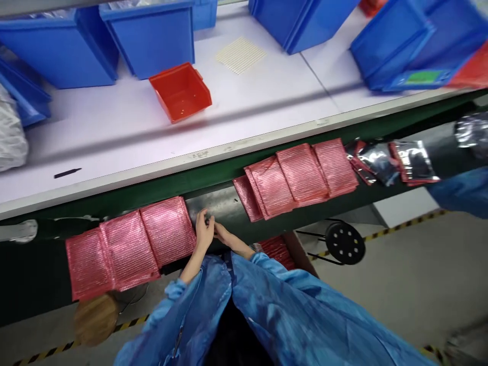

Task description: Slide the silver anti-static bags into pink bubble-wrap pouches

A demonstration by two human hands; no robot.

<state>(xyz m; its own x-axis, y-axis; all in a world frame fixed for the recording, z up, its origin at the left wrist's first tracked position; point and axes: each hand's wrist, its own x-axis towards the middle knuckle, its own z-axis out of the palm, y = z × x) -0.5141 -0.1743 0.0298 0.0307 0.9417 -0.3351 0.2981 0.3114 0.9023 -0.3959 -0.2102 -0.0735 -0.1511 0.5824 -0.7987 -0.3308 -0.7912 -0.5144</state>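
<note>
My left hand [204, 232] and my right hand [224, 235] meet over the dark conveyor belt [217, 206], fingertips touching. Both come out of blue coat sleeves [267, 305]. The left hand's fingers curl round something small and dark that I cannot make out. The right hand's fingers are pressed together and point into the left hand. A row of three pink bubble bags [129, 249] lies on the belt just left of my left hand, its nearest edge almost touching it. A second overlapping group of pink bags [297, 175] lies farther along the belt to the right.
Silver foil bags [396, 162] lie at the belt's far right, beside another person's blue sleeve [463, 190]. The white table behind holds blue bins [152, 38], a red bin [181, 91], a white grid sheet [241, 54] and a black pen [67, 173]. A black stool [345, 243] and a box of pink bags [280, 250] stand below.
</note>
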